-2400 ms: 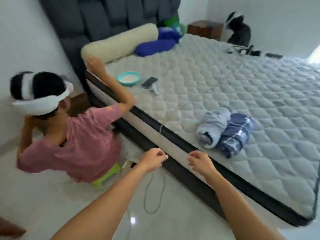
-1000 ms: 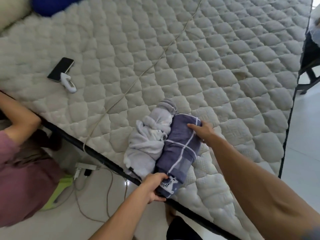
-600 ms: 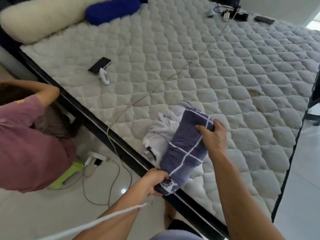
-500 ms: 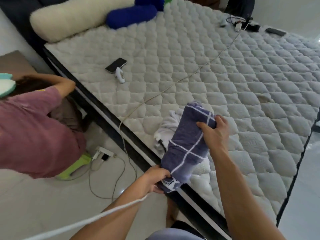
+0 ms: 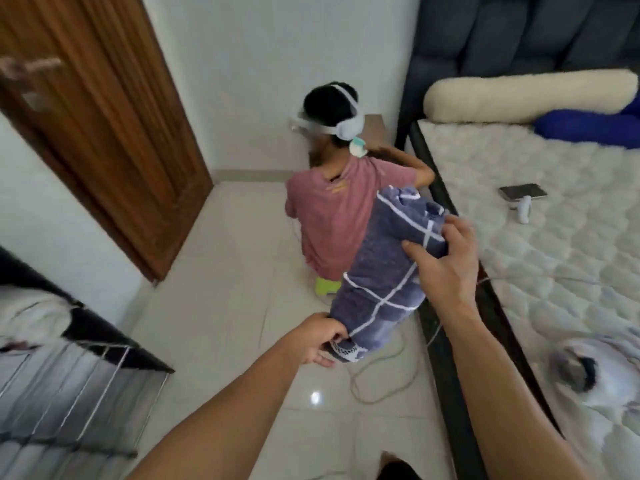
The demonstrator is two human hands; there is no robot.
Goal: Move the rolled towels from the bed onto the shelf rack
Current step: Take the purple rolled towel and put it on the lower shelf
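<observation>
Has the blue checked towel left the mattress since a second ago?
Yes. The blue checked towel, held by left hand and right hand, now hangs over the floor, off the mattress edge.

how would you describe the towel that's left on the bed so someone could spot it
Start at the big quilted mattress on the right. Follow its near edge toward the camera to the pale rolled towel lying there, blurred. Unlike the dark blue checked towel held over the floor, it is whitish with a dark patch.
</observation>
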